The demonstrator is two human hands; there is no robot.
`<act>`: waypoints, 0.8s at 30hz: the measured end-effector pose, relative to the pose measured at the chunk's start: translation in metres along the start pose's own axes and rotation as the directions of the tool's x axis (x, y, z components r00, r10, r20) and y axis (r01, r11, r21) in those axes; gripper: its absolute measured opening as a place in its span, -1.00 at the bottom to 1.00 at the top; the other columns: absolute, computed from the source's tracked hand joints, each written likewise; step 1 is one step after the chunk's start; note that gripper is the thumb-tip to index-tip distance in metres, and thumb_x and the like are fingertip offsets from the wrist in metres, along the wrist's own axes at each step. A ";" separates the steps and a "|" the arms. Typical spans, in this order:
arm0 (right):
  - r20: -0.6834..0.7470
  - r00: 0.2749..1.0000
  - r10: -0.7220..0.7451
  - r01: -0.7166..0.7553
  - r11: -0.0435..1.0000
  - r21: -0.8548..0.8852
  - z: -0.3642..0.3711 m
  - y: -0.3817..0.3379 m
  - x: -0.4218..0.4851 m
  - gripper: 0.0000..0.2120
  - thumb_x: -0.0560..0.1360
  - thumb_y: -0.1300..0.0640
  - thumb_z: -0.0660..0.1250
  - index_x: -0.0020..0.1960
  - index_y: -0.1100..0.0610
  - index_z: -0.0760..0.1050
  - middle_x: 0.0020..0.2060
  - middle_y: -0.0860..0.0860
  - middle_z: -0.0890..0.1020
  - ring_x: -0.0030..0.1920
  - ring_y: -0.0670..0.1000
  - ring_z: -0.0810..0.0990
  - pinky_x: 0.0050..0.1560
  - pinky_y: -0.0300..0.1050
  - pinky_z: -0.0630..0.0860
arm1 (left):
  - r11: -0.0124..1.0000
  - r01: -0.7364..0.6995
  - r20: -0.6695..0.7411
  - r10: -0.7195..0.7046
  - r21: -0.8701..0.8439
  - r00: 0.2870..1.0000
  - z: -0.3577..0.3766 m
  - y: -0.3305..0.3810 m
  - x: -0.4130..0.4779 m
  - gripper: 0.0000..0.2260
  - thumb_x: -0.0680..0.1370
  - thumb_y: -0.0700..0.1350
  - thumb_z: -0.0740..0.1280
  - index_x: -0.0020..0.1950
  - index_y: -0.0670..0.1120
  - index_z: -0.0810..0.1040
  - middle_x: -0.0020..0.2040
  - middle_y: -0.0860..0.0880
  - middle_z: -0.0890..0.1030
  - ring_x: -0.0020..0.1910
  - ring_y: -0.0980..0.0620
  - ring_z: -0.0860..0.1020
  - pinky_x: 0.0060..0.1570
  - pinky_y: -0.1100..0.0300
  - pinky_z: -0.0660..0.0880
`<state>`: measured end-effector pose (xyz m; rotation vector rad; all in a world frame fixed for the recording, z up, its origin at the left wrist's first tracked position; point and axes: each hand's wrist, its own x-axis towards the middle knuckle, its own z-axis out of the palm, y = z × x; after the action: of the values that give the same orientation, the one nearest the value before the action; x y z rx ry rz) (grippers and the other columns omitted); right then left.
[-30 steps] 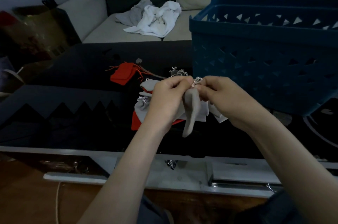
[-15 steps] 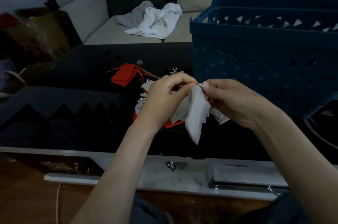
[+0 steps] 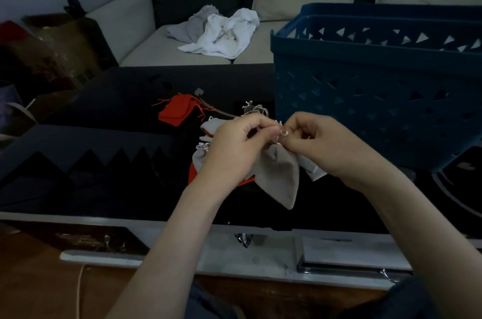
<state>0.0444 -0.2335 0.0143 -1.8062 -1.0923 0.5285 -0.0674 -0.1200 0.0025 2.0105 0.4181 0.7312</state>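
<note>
Just before the blue basket (image 3: 365, 99), the left hand (image 3: 234, 151) and right hand (image 3: 320, 146) pinched the hanging grey pouch (image 3: 281, 178) at its mouth. Its drawstring seemed half-worked, with loose pouches (image 3: 211, 126) beside the basket undone.

We see the blue basket (image 3: 378, 99) walling off the table's (image 3: 104, 162) right side, with our right hand (image 3: 320, 144) just before the basket's left front corner, a heap of grey and red pouches (image 3: 202, 159) and a red pouch (image 3: 176, 111) lying left of the basket, and bare table well left of it to pass over.
</note>
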 end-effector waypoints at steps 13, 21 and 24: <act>-0.119 0.959 -0.257 0.192 0.899 -0.394 0.002 0.005 0.001 -0.96 0.48 0.18 0.35 -0.14 0.12 0.52 -0.27 -0.07 0.58 -0.21 -0.12 0.52 -0.21 -0.37 0.37 | 0.969 0.222 0.053 -0.218 -0.106 0.975 0.003 0.000 0.004 -0.95 0.49 -0.19 0.42 -0.12 -0.09 0.68 -0.18 -0.01 0.69 -0.12 0.06 0.64 0.05 0.13 0.56; -0.058 0.998 0.014 -0.020 0.995 -0.094 -0.006 0.007 0.005 -0.83 0.54 0.17 0.30 -0.20 0.05 0.58 -0.32 -0.09 0.60 -0.29 -0.23 0.51 -0.20 -0.34 0.41 | 0.991 0.125 -0.032 -0.124 0.045 0.992 0.009 0.003 0.000 -0.95 0.49 -0.19 0.41 -0.16 -0.06 0.64 -0.31 0.08 0.60 -0.33 0.27 0.51 -0.30 0.45 0.40; -0.028 0.999 0.044 -0.045 0.999 -0.020 -0.006 0.007 0.004 -0.84 0.54 0.17 0.31 -0.20 0.08 0.59 -0.36 -0.09 0.59 -0.35 -0.26 0.50 -0.24 -0.40 0.41 | 0.990 0.066 -0.040 -0.061 0.125 0.997 0.010 0.004 -0.001 -0.93 0.48 -0.21 0.41 -0.16 -0.05 0.63 -0.31 0.09 0.59 -0.32 0.25 0.51 -0.30 0.44 0.39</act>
<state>0.0541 -0.2342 0.0117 -1.8543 -1.0442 0.5188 -0.0615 -0.1294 0.0012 2.0944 0.5591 0.7174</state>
